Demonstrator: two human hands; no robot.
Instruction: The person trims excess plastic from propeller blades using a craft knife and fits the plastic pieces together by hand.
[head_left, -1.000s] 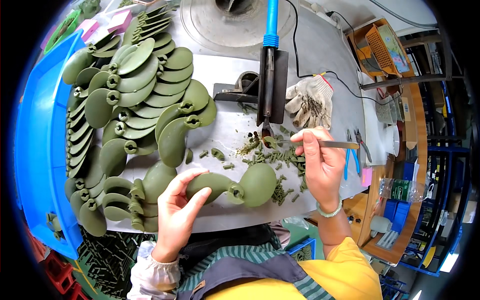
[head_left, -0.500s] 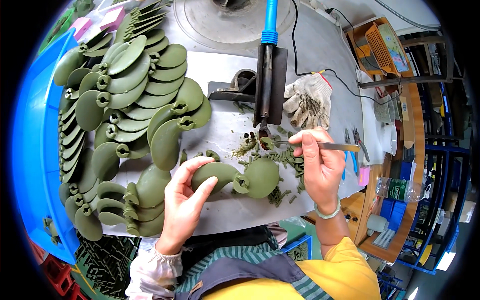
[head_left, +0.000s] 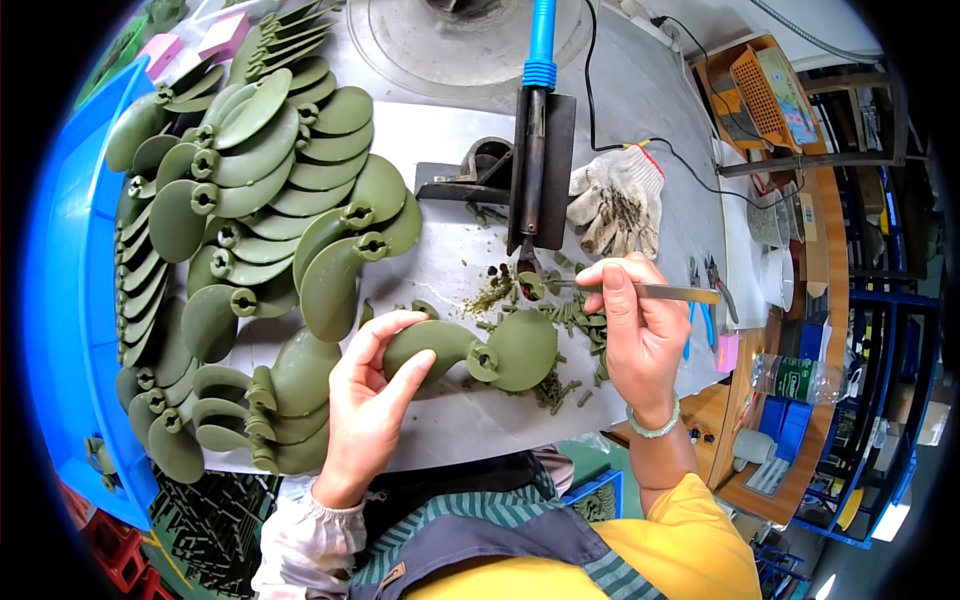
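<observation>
My left hand pinches one blade of an olive-green two-bladed propeller between thumb and fingers, holding it over the near part of the table. In my right hand is a pair of metal tweezers, gripped like a pen. At the tweezers' tip a small round green piece sits against the dark lower end of a blue-handled soldering iron. That iron stands tip down against a dark metal stand. Whether the piece touches the iron's tip I cannot tell.
Many similar propellers are stacked on the left, beside a blue bin. Green offcuts and crumbs lie around the iron. To the right are a soiled white glove, pliers, a black cable and a plastic bottle.
The propeller's free blade has tipped up slightly, away from me. The small piece at the tweezers has shifted a touch to the left. Both hands keep their grips.
</observation>
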